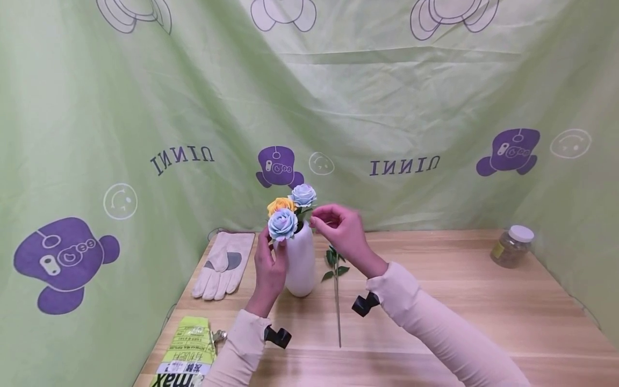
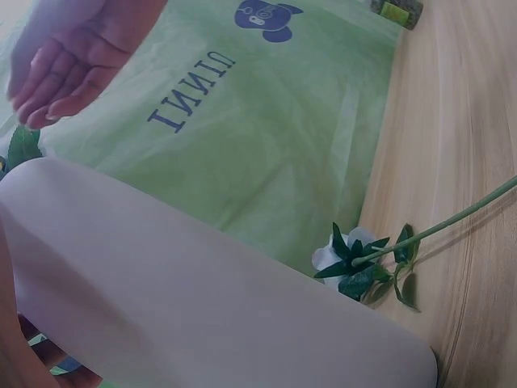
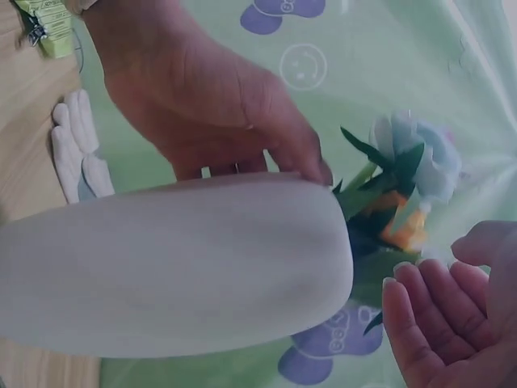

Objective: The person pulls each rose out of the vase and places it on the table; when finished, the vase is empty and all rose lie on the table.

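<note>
the white vase [image 1: 301, 266] stands upright between the fingers of both hands: the left hand [image 1: 270, 269] grips its upper side, while the right hand [image 1: 345, 234] has fingers loosely bent, thumb apart, seemingly pinching nothing, just beside the leaves at the mouth. two blue roses [image 1: 282, 224] and a yellow rose [image 1: 279, 205] are already in; one stemmed flower [image 1: 338, 306] remains outside, below the right fingers. leaves crowd the mouth there. left of the left fingers lies a glove [image 1: 223, 271], nearer the person a green bag [image 1: 186, 344]; a jar [image 1: 511, 248] stands well right of the right fingers.
</note>
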The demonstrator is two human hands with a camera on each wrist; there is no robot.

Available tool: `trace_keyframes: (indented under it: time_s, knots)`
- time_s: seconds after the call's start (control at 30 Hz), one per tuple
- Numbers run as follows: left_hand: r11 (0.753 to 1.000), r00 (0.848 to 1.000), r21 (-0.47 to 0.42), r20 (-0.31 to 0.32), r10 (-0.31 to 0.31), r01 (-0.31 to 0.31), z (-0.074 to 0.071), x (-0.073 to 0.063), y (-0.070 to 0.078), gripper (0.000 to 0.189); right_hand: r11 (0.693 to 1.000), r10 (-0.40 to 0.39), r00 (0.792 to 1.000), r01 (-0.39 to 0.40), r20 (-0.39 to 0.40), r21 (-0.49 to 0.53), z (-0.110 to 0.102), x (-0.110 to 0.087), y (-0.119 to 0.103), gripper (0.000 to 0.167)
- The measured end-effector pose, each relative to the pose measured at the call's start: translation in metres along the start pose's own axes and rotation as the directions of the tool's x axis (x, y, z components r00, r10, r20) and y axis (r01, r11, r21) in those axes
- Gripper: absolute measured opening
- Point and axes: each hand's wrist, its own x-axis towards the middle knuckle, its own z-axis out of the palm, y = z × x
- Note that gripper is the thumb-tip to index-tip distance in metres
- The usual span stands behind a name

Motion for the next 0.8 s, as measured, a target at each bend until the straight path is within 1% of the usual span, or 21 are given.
trace_keyframes:
  time_s: [0.1, 0.23, 0.27, 0.33, 0.5, 0.53, 0.73, 0.8]
  knots:
    - [1.000, 1.000, -0.005, -0.001, -0.011, 0.011, -0.002, -0.001, 0.017, 0.047, 0.999, -0.036, 0.999, 0.036, 0.014, -0.025, 0.004, -0.001, -0.002, 0.019]
    - [1.000, 1.000, -0.004, -0.008, -0.014, 0.014, -0.004, -0.003, 0.041, 0.045, 0.997, -0.059, 0.997, 0.062, 0.039, -0.056, 0.007, -0.003, -0.002, 0.019]
    - [1.000, 1.000, -0.001, -0.010, -0.010, 0.010, -0.004, -0.003, 0.042, 0.045, 0.995, -0.066, 0.997, 0.069, 0.044, -0.066, 0.008, -0.003, -0.003, 0.019]
    - [1.000, 1.000, 0.002, -0.012, -0.011, 0.011, -0.002, -0.002, 0.035, 0.045, 0.993, -0.081, 0.995, 0.085, 0.054, -0.078, 0.010, -0.003, -0.002, 0.019]
    - [1.000, 1.000, 0.010, -0.024, 0.001, -0.001, 0.003, 0.001, 0.010, 0.047, 0.988, -0.121, 0.990, 0.127, 0.076, -0.084, 0.015, -0.004, -0.002, 0.021]
    - [1.000, 1.000, 0.008, -0.025, 0.006, -0.006, 0.003, 0.001, 0.007, 0.047, 0.988, -0.124, 0.989, 0.131, 0.081, -0.086, 0.017, -0.004, -0.002, 0.021]
    - [0.999, 0.999, 0.006, -0.029, 0.043, -0.043, 0.002, 0.001, 0.000, 0.046, 0.988, -0.124, 0.986, 0.133, 0.108, -0.077, 0.023, -0.005, -0.003, 0.026]
    - [0.998, 0.998, 0.013, -0.028, 0.055, -0.055, 0.001, 0.001, 0.000, 0.046, 0.989, -0.127, 0.985, 0.135, 0.117, -0.064, 0.024, -0.004, -0.004, 0.028]
